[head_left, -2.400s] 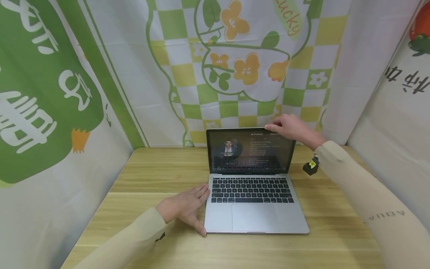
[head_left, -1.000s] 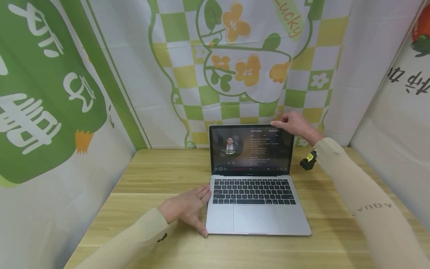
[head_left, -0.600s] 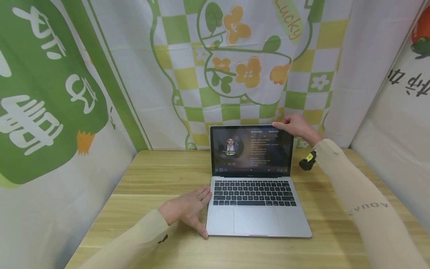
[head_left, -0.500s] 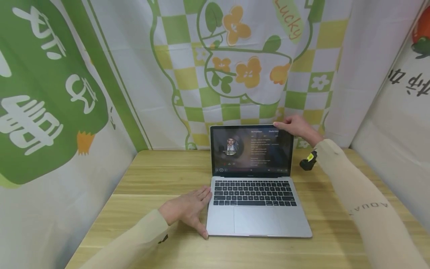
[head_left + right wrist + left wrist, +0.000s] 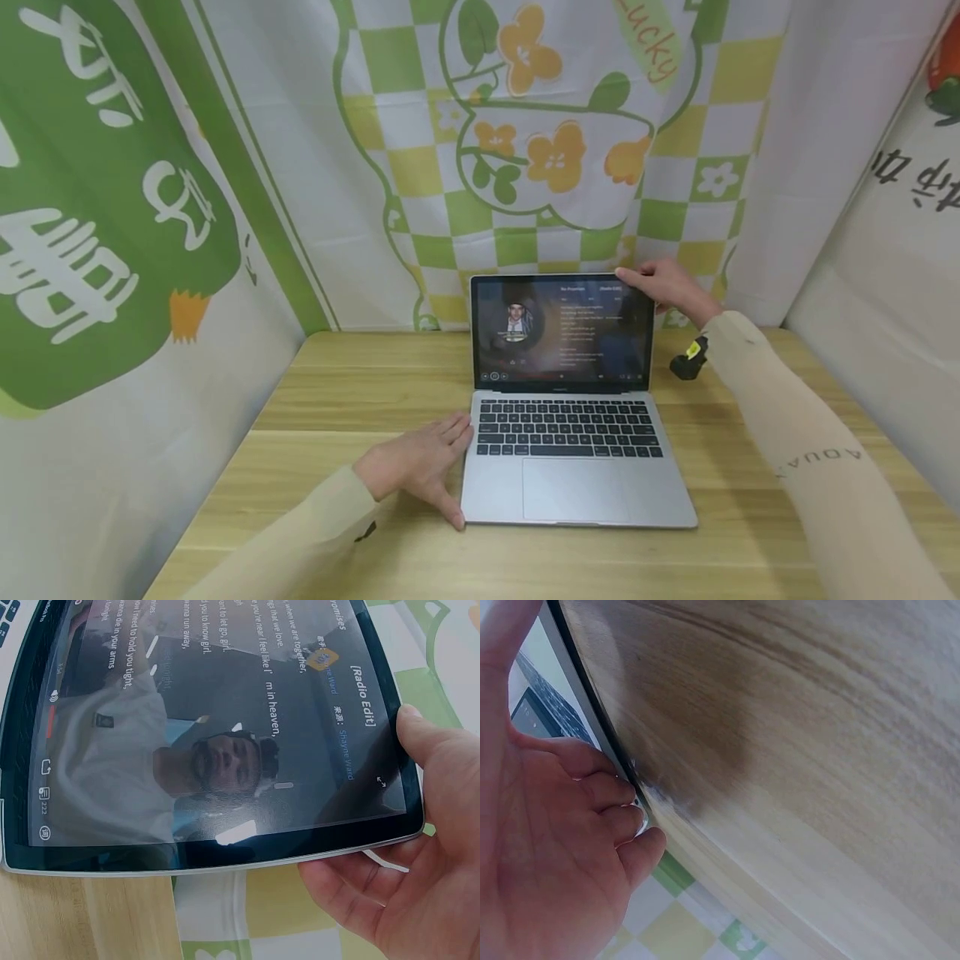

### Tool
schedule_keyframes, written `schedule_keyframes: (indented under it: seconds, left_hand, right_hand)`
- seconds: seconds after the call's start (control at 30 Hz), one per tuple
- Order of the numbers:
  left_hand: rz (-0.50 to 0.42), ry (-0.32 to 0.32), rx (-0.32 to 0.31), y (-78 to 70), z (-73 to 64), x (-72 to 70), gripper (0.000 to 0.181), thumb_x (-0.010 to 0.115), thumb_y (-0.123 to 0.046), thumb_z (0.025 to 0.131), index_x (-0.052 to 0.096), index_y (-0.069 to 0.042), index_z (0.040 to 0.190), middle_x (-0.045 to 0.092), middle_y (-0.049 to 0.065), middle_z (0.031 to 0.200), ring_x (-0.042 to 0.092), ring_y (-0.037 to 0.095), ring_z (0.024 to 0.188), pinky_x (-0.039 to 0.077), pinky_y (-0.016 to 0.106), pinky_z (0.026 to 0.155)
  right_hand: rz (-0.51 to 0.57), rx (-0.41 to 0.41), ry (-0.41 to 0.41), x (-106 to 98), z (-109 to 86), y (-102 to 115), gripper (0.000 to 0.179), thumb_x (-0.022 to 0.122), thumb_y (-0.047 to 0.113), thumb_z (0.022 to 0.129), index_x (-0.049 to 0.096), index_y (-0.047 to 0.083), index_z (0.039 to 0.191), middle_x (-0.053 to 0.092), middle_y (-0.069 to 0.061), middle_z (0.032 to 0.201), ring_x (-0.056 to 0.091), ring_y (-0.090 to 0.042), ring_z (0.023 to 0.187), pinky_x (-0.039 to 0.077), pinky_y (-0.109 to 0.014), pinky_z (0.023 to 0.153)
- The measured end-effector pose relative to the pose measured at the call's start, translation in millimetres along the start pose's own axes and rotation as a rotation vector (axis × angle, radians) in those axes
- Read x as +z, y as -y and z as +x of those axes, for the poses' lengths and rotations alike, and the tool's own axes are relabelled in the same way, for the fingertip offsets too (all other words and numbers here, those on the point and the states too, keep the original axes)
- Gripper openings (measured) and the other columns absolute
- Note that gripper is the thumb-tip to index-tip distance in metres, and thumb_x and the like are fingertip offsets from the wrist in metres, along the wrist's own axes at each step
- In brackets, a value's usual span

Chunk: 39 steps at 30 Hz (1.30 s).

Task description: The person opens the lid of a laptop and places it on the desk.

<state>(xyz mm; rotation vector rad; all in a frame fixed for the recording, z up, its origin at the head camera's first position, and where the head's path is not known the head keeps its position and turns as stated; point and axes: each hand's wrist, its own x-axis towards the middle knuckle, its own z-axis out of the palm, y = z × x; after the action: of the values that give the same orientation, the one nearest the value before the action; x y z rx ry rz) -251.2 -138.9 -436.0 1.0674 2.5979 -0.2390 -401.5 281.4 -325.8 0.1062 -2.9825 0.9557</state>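
Note:
A silver laptop [image 5: 573,492] stands unfolded on the wooden table, its lit screen [image 5: 562,333] showing a music player with lyrics. My left hand [image 5: 420,462] rests along the left edge of the base, thumb at the front corner and fingers farther back. From the left wrist, its palm and fingertips [image 5: 649,847] show right at that edge. At the lid's top right corner, my right hand [image 5: 667,287] holds the lid, its thumb on the front edge. The right wrist view shows its other fingers [image 5: 352,889] behind the lid, partly hidden by it.
Bare wooden tabletop [image 5: 352,375] extends on both sides of the laptop. A patterned cloth [image 5: 555,242] hangs close behind the lid, with printed cloth walls at left and right. A black wrist camera [image 5: 688,360] hangs under the right sleeve.
The lid has tilted farther back, and its screen reads brighter. My right hand has shifted slightly right, toward the lid's corner. The left hand has stayed at the base edge.

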Motion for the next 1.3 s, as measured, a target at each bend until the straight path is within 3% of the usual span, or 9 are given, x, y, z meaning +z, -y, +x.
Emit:
schedule_keyframes:
  seconds: [0.1, 0.27, 0.43, 0.67, 0.9, 1.3]
  left_hand:
    - [0.001, -0.003, -0.004, 0.4, 0.3, -0.4, 0.137, 0.058, -0.091, 0.06, 0.018, -0.001, 0.156, 0.009, 0.019, 0.164, 0.011, 0.033, 0.153, 0.021, 0.042, 0.124]
    - [-0.007, 0.003, -0.018, 1.0, -0.3, -0.5, 0.138, 0.057, -0.092, 0.059, 0.017, -0.002, 0.156, 0.009, 0.018, 0.165, 0.011, 0.032, 0.153, 0.021, 0.042, 0.124]
    - [-0.009, 0.002, -0.013, 1.3, -1.0, -0.5, 0.138, 0.058, -0.091, 0.059, 0.017, -0.002, 0.156, 0.009, 0.018, 0.164, 0.011, 0.032, 0.153, 0.021, 0.043, 0.124]
    - [0.01, 0.001, -0.005, 0.1, -0.8, -0.5, 0.135, 0.059, -0.09, 0.061, 0.019, -0.002, 0.156, 0.011, 0.018, 0.164, 0.013, 0.032, 0.153, 0.021, 0.042, 0.124]
    - [-0.009, 0.017, -0.015, -0.6, 0.2, 0.6, 0.136, 0.06, -0.089, 0.06, 0.019, -0.001, 0.156, 0.011, 0.018, 0.164, 0.012, 0.031, 0.153, 0.02, 0.041, 0.124]
    - [-0.005, 0.0, -0.001, 2.1, 2.2, 1.2, 0.139, 0.059, -0.091, 0.058, 0.017, 0.0, 0.155, 0.012, 0.021, 0.163, 0.012, 0.034, 0.153, 0.019, 0.04, 0.124]
  right_hand:
    - [0.016, -0.003, 0.002, 1, 0.2, -2, 0.07, 0.046, 0.064, 0.094, 0.065, 0.001, 0.118, 0.064, -0.023, 0.111, 0.061, -0.028, 0.081, 0.056, -0.035, 0.056]
    - [0.012, -0.034, 0.008, 5, 0.4, -5, 0.064, 0.039, 0.057, 0.1, 0.059, -0.001, 0.12, 0.06, -0.025, 0.108, 0.063, -0.032, 0.083, 0.057, -0.038, 0.055]
    - [0.033, -0.064, 0.018, 14, 2.9, -12, 0.058, 0.03, 0.048, 0.105, 0.048, 0.0, 0.132, 0.055, -0.027, 0.115, 0.061, -0.034, 0.084, 0.058, -0.042, 0.055]
    - [0.06, -0.037, -0.009, 20, 7.6, -14, 0.058, 0.03, 0.046, 0.105, 0.043, 0.002, 0.139, 0.053, -0.027, 0.117, 0.06, -0.034, 0.086, 0.058, -0.043, 0.052]
    - [0.06, -0.005, 0.025, 21, 9.6, -13, 0.061, 0.026, 0.046, 0.105, 0.034, 0.003, 0.148, 0.048, -0.028, 0.133, 0.058, -0.039, 0.103, 0.058, -0.045, 0.058]
    - [0.063, -0.051, 0.014, 12, -2.7, -11, 0.062, 0.025, 0.051, 0.104, 0.042, 0.004, 0.14, 0.051, -0.025, 0.126, 0.058, -0.037, 0.096, 0.057, -0.042, 0.059]
